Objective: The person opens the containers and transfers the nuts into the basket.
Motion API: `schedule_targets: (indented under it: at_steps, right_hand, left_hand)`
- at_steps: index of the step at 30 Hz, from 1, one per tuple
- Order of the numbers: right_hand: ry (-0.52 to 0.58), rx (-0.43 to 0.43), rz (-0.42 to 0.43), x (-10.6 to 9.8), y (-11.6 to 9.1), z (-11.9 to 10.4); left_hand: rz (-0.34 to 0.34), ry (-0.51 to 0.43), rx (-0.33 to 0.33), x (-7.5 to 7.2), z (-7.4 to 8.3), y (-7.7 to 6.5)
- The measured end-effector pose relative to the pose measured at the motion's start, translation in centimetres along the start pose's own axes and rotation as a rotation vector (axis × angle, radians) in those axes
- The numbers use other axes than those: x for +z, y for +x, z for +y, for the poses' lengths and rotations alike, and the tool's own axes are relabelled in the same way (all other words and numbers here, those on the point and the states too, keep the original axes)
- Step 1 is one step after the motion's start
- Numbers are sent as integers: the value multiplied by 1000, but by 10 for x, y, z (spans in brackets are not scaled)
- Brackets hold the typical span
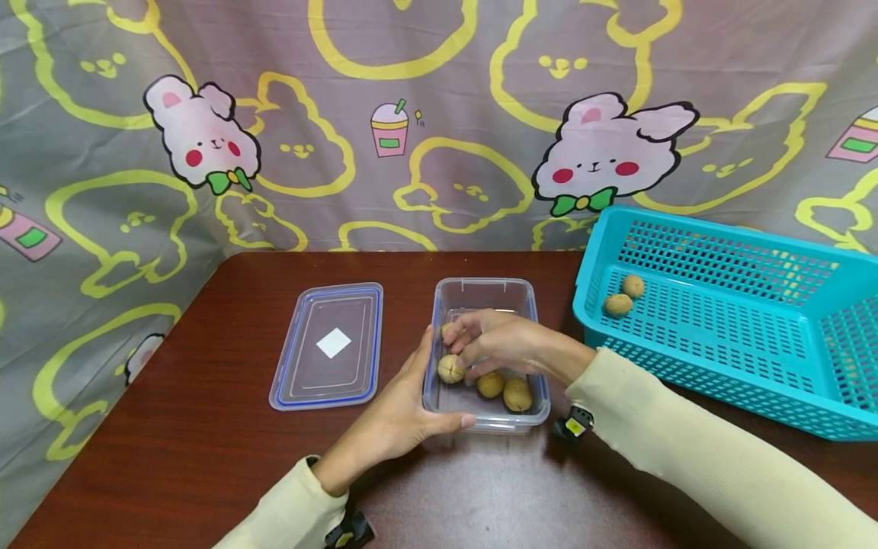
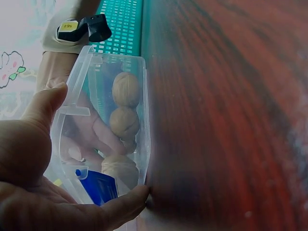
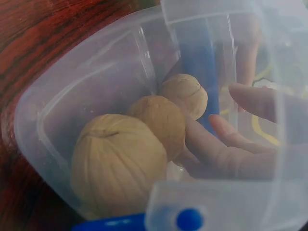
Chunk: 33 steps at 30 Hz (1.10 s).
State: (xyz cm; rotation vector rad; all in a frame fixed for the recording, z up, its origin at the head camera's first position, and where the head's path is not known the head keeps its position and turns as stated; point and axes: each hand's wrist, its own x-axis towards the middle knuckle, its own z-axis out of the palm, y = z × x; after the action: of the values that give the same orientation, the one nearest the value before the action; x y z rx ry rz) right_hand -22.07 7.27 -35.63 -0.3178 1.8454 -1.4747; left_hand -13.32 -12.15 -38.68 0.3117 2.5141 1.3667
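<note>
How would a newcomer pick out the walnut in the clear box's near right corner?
On the brown table, between the flat lid and the turquoise basket, stands a clear box. Look inside, at its near right corner. In the head view, the walnut there lies further right and nearer the front than the other walnuts visible inside.

Curtained-off space, room type unclear, cartoon-rabbit cloth hanging behind a wood-grain table
</note>
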Motion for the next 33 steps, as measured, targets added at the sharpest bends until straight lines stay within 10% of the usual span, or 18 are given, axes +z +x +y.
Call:
schedule_targets:
  at_steps: [33]
  right_hand:
    - [148,-22,-5,1,0,-5]
  left_hand:
    - [-8,11,0,-3,1,-1]
